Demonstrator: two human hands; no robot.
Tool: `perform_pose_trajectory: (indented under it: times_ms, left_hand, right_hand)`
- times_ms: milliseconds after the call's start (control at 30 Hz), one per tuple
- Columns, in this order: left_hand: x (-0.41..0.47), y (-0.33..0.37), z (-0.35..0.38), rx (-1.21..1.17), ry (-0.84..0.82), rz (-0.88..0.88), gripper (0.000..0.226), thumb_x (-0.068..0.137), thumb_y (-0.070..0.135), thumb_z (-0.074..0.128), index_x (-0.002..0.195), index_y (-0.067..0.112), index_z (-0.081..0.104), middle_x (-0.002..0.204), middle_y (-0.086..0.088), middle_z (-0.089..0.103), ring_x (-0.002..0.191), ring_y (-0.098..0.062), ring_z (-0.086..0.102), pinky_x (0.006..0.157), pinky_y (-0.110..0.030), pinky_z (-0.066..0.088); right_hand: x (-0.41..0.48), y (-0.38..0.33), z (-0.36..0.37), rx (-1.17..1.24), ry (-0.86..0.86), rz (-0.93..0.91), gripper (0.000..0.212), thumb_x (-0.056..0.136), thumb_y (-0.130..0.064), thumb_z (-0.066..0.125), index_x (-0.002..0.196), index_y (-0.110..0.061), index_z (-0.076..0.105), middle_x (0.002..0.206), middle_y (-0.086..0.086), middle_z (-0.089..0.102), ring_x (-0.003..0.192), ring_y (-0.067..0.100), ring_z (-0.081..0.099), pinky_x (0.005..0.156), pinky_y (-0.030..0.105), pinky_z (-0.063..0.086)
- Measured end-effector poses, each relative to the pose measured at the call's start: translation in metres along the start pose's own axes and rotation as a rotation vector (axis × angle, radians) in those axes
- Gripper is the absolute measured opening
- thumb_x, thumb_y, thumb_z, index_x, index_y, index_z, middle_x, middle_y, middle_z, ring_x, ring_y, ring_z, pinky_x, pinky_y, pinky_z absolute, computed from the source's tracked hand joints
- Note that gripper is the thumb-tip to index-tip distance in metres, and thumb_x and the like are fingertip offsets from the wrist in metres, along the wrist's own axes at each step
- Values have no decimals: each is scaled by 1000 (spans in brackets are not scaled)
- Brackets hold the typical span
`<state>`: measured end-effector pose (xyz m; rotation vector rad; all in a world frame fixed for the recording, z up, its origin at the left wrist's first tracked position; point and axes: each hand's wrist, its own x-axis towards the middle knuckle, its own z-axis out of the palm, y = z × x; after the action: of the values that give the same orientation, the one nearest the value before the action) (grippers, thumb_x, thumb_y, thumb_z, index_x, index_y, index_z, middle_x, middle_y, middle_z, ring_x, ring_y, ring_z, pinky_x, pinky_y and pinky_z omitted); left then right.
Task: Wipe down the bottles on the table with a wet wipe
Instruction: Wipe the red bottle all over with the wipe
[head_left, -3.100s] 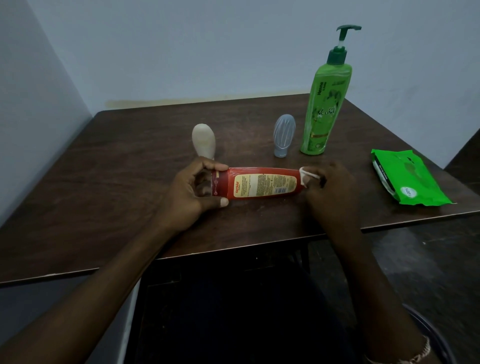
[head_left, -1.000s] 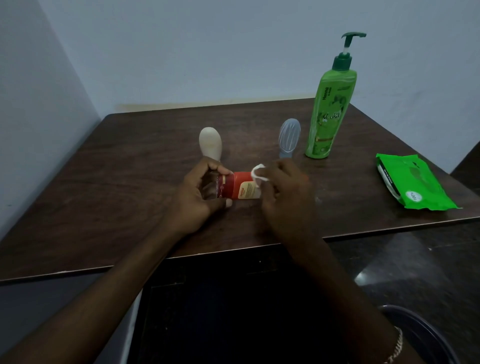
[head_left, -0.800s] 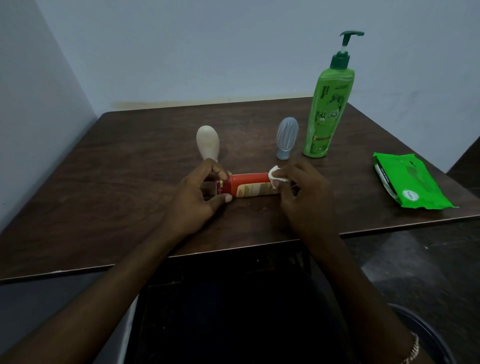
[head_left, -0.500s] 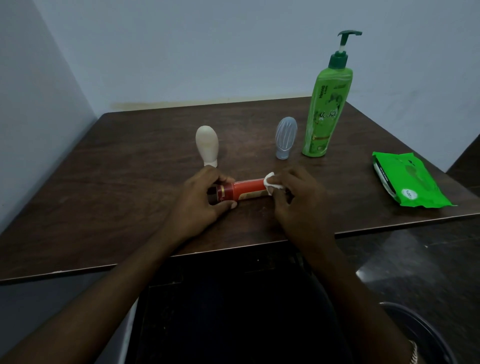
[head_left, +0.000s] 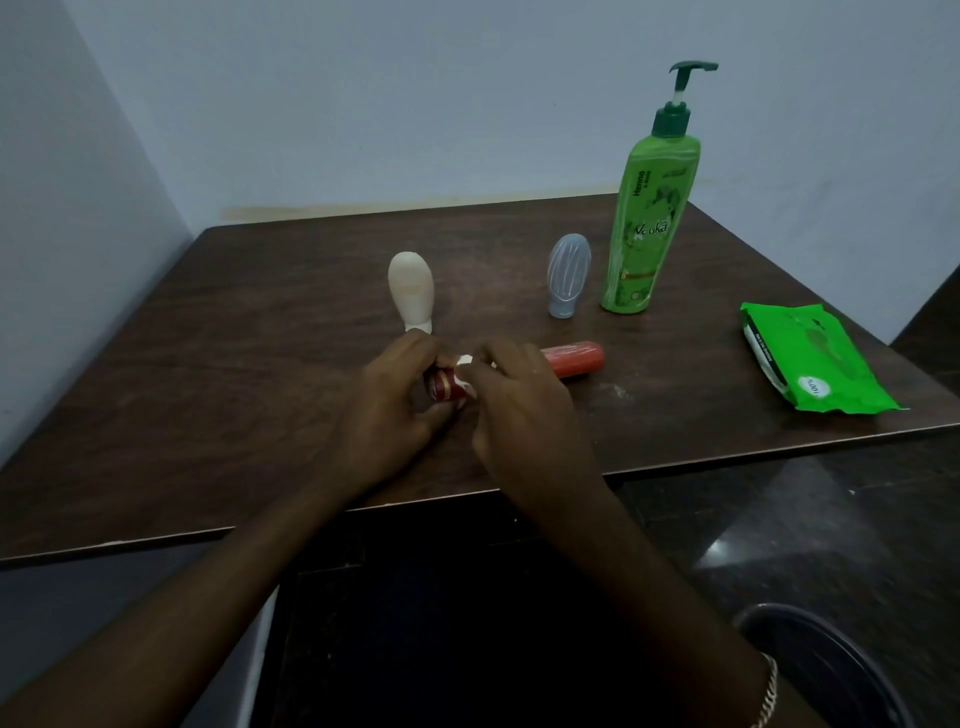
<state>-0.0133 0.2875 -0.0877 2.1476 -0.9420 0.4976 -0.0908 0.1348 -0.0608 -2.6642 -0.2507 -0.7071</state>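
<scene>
The brown tabletop (head_left: 208, 374) is the biggest thing here, and it sits in a corner of pale walls. A tall green pump bottle (head_left: 644, 228) stands upright toward the back right corner. A green wipe pack (head_left: 810, 358) lies flat by the right edge.

A red bottle (head_left: 571, 358) lies on its side near the middle of the front edge, with its bottom end pointing at the right edge. The left hand (head_left: 395, 410) has its grip curled round the cap end of the red bottle (the cap looks dark red with a gold line). The right hand (head_left: 524, 410) lies over the middle of the red bottle. Its grip pinches a white wet wipe (head_left: 464, 360) against the bottle, just beside the left hand.

A cream bottle (head_left: 411, 291) stands on its cap just behind the left hand. A small grey-blue bottle (head_left: 569, 275) stands on its cap too, just left of the green pump bottle.
</scene>
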Motion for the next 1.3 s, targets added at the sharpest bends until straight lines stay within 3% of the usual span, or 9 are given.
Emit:
perform_pose_trajectory:
  times_ms: [133,333,433,567,667,800,1000,1167,1300]
  left_hand:
    - [0,2,-2,18,4,11,39,73,-1,84,106,11,67,110,1,67,102,-15,64,90,-33,52]
    - [2,4,-3,16,11,12,35,77,2,84,107,9,67,109,0,67,100,-10,63,91,-27,51]
    - [2,3,-3,13,10,6,35,77,4,85,106,10,67,109,1,66,99,-7,62,89,-24,51]
    - [3,1,-3,6,1,-2,37,77,2,85,107,11,66,111,3,65,100,-3,61,88,-13,46]
    - [2,1,-2,-1,-14,-5,37,77,-1,83,107,11,64,113,5,63,103,0,59,83,-9,46]
    - [2,0,-1,-12,-24,-13,41,76,0,83,106,16,61,114,9,60,102,-3,58,79,-19,52]
    - [2,-3,2,-102,-19,-46,36,75,4,83,104,12,63,112,2,60,98,-11,63,80,-35,56]
    - [3,-6,4,-183,-58,-156,50,68,30,93,108,18,65,130,8,62,116,-7,62,93,-38,57]
    - [4,-2,-1,-273,-86,-267,50,66,46,90,105,27,65,129,15,67,118,3,62,99,-39,57]
  right_hand:
    - [-4,22,-7,13,30,106,37,78,-1,64,114,-9,68,114,6,61,104,21,54,85,28,43]
    - [-2,92,-23,13,159,355,34,81,8,60,108,-7,74,102,12,65,91,28,62,76,31,46]
    - [1,97,-28,11,158,360,31,82,6,59,105,-6,75,102,15,67,92,31,63,82,40,52]
    - [2,85,-29,32,134,357,30,84,4,59,107,-8,75,104,9,66,93,23,60,79,28,43]
    - [3,60,-22,44,73,298,31,86,1,61,113,-10,72,103,5,61,92,15,53,79,27,41]
    - [4,22,-12,77,1,176,27,85,-6,64,111,-13,70,108,1,57,92,10,49,79,26,42]
    - [5,0,-3,156,-25,44,11,86,-4,61,92,-9,69,99,3,55,82,15,52,67,27,39]
    - [-1,7,-1,197,16,56,13,87,-5,61,94,-8,72,99,5,58,85,19,58,71,38,52]
    - [-2,26,-2,147,36,120,18,89,-6,61,101,-8,74,104,6,61,90,18,59,78,35,52]
